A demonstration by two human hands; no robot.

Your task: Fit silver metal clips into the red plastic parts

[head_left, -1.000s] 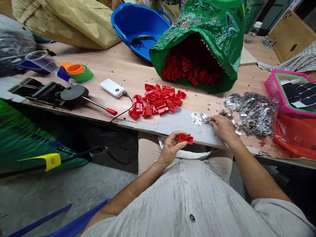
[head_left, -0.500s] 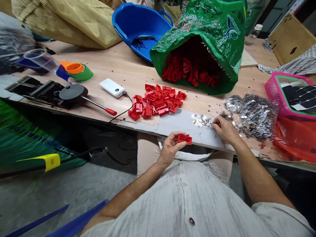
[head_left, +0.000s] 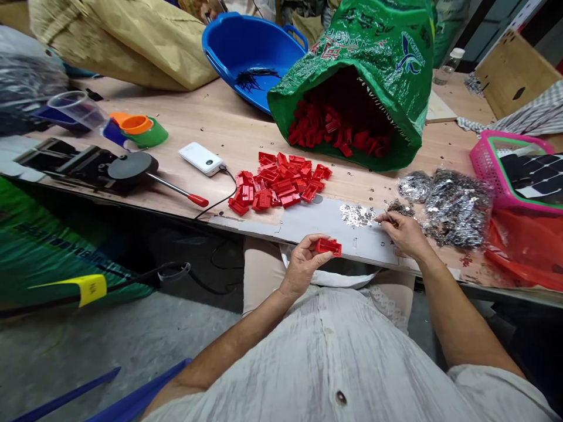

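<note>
My left hand [head_left: 303, 264] is closed around a small red plastic clip [head_left: 329, 247], held just off the table's front edge above my lap. My right hand [head_left: 402, 233] rests on a grey card sheet [head_left: 316, 220], its fingertips pinched at the edge of a small heap of shiny metal bits [head_left: 357, 214]; whether a bit is between them I cannot make out. A pile of the same red clips [head_left: 279, 181] lies on the table ahead of my left hand. A green sack [head_left: 365, 76] on its side holds many more red clips.
Clear bags of metal parts [head_left: 453, 202] lie right of my right hand, beside a pink basket [head_left: 484, 164]. A white power bank [head_left: 200, 158] with a cable, a black tool with a red-tipped handle [head_left: 132, 167], stacked cups [head_left: 136, 126] and a blue tub [head_left: 250, 53] stand further left and back.
My right hand has crept a little toward the metal bits and its fingers have pinched together. My left hand keeps the red clip in the same spot.
</note>
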